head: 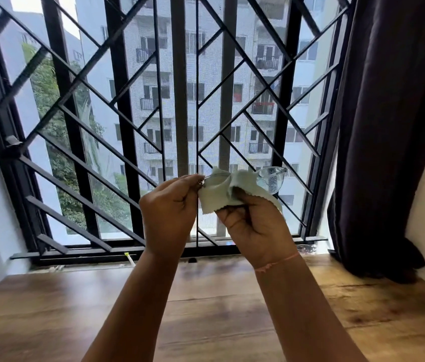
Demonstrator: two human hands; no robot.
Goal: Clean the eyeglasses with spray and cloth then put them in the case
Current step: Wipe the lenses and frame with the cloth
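Observation:
I hold clear-framed eyeglasses (271, 180) up in front of the window. My left hand (171, 212) pinches the left end of the frame at its hinge. My right hand (254, 228) grips a pale green cloth (223, 190) that is wrapped over the left lens. The right lens sticks out bare past the cloth and shows wet droplets. No spray bottle and no case are in view.
A wooden table (206, 309) runs below my arms up to the window sill. A black metal window grille (133, 126) fills the background. A dark curtain (389, 126) hangs at the right and touches the tabletop.

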